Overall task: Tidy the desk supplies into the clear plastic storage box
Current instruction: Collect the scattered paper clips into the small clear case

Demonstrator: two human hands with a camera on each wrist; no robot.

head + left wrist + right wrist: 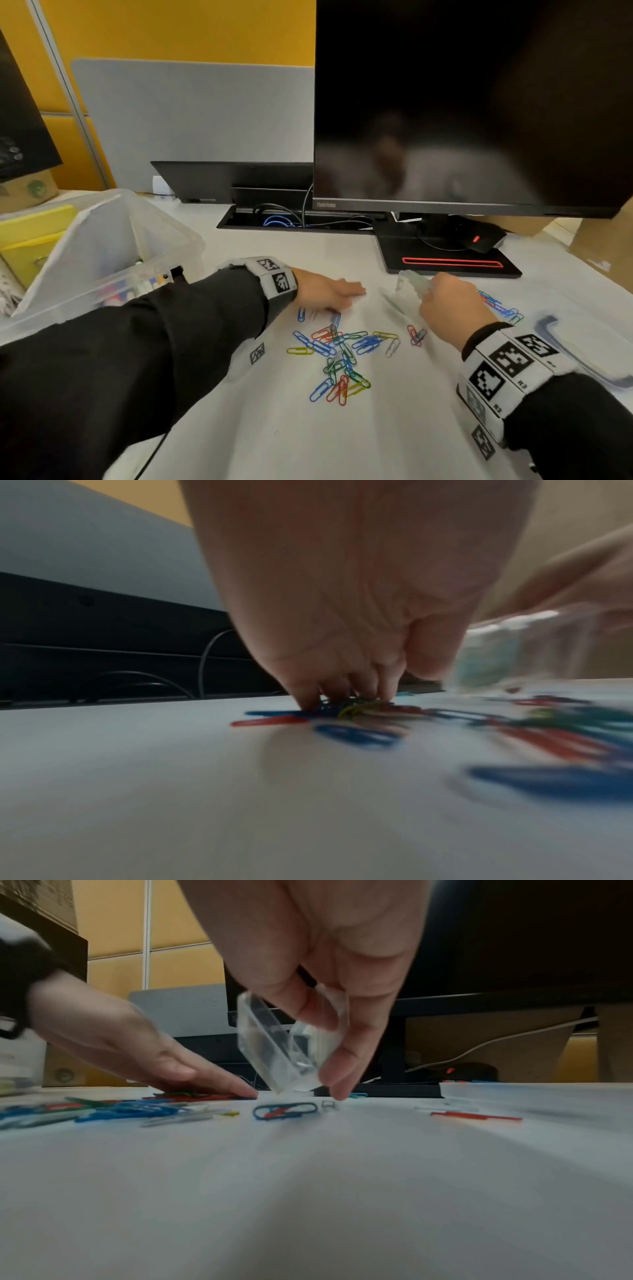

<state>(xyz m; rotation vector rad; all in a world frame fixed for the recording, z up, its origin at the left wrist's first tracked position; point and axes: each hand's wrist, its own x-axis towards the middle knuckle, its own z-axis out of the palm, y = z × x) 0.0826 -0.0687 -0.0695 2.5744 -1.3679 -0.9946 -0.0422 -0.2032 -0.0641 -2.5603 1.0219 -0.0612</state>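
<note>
Nearest us the right hand pinches a small clear case tilted over the desk; our flat left hand presses scattered paper clips, which we may sweep past it; the storage box waits far left

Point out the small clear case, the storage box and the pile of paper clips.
small clear case (270, 1045), right wrist view, its transparent side wall.
storage box (144, 270), head view, its near rim.
pile of paper clips (337, 356), head view, its middle.

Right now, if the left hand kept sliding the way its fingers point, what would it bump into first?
Probably the small clear case that the right hand holds tilted on the desk, just ahead of the left hand. Depth is hard to judge; it might pass behind it.
</note>
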